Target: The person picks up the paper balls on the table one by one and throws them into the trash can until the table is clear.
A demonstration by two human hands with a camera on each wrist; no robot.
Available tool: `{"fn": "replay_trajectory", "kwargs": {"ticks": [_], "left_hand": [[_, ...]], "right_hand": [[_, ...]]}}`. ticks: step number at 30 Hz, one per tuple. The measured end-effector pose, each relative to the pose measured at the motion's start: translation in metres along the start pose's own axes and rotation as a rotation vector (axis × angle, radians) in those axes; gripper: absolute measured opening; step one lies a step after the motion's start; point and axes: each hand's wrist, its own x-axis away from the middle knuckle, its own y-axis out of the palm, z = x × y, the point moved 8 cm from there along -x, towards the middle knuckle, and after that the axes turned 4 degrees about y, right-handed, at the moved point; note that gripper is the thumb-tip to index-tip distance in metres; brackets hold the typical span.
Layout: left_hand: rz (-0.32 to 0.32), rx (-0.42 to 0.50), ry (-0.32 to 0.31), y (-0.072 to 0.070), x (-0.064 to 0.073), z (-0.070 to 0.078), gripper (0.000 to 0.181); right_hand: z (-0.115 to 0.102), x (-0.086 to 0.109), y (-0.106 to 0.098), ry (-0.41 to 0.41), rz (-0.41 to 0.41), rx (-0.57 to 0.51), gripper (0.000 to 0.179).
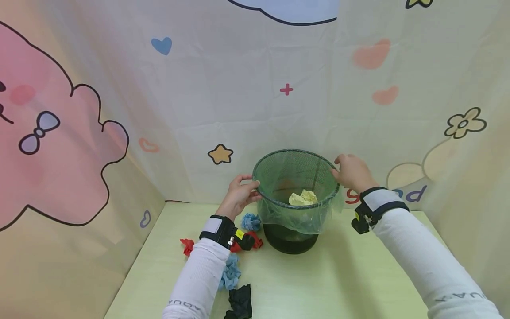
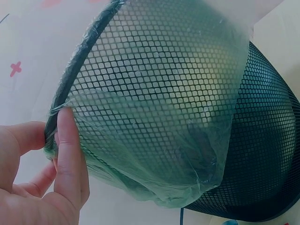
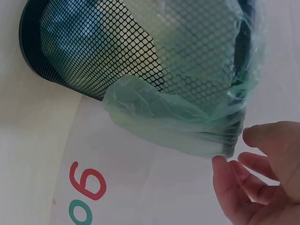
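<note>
The mesh bin [image 1: 291, 241] seems metal, the liner [image 1: 292, 220] glossy plastic.

Head view: from above, facing forward and down over table [image 1: 303, 283], printed curtain [image 1: 239, 88] beyond its far edge. Wrist views: close, tilted; left faces mesh wastebasket [image 2: 272, 117] from table's left-edge side, right from right-edge side. Both share basket, green liner [image 3: 150, 119].

**A Curtained Filming Nook**

It looks to me like a small filming corner. Creased, pale sheeting [image 1: 239, 102] hangs behind and beside a light table [image 1: 358, 274], printed nursery-fashion with a pink cartoon figure [image 1: 52, 137], a blue heart [image 1: 161, 45], a star [image 1: 220, 154] and a flower [image 1: 463, 124]. I see black wrist cameras [image 1: 361, 221] strapped on. Whether home or studio surrounds it, I can't tell.
</note>
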Motion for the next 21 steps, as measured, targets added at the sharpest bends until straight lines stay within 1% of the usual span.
{"fn": "replay_trajectory", "kwargs": {"ticks": [3,7,11,13,19,21], "left_hand": [[0.003,0.000,-0.002,0.000,0.000,-0.001,0.036],[0.006,-0.001,-0.004,-0.001,0.000,-0.001,0.036],[0.008,0.004,0.000,-0.001,-0.001,-0.001,0.037],[0.008,0.007,0.002,-0.001,-0.001,-0.001,0.038],[0.012,0.013,-0.002,-0.001,-0.001,-0.002,0.037],[0.014,0.013,-0.005,-0.001,-0.001,-0.002,0.036]], "right_hand": [[0.002,0.001,0.002,0.020,-0.017,-0.023,0.035],[0.003,0.004,0.004,0.023,-0.028,-0.047,0.033],[0.007,0.007,0.008,0.039,-0.050,-0.107,0.034],[0.012,0.008,0.014,0.070,-0.088,-0.183,0.036],[0.027,0.010,0.033,0.202,-0.221,-0.537,0.044],[0.030,0.010,0.037,0.234,-0.251,-0.622,0.045]]}}
